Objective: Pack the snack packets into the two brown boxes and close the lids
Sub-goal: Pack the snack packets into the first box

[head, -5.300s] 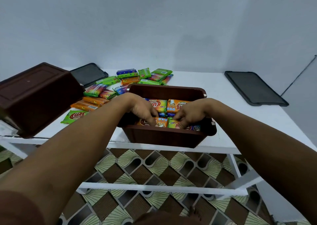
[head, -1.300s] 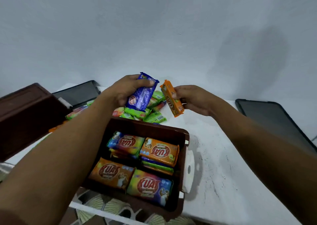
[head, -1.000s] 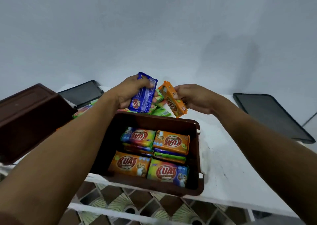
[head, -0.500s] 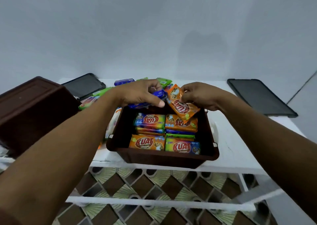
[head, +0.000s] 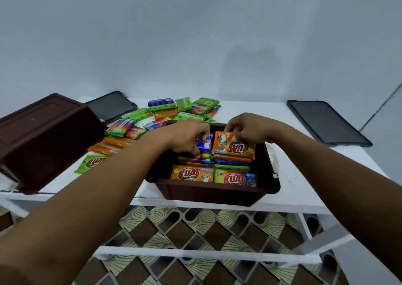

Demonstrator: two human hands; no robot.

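snack packets [head: 191,174] in brown box [head: 213,194]; blue packet [head: 204,145] pinched by left hand [head: 187,136] at 11 o'clock, orange packet [head: 233,146] by right hand [head: 248,128] at 1

Glossy foil-like wrappers cover the snack packets [head: 191,174]; the brown box [head: 215,192] looks like smooth plastic, the white worktop [head: 304,176] painted and scuffed.
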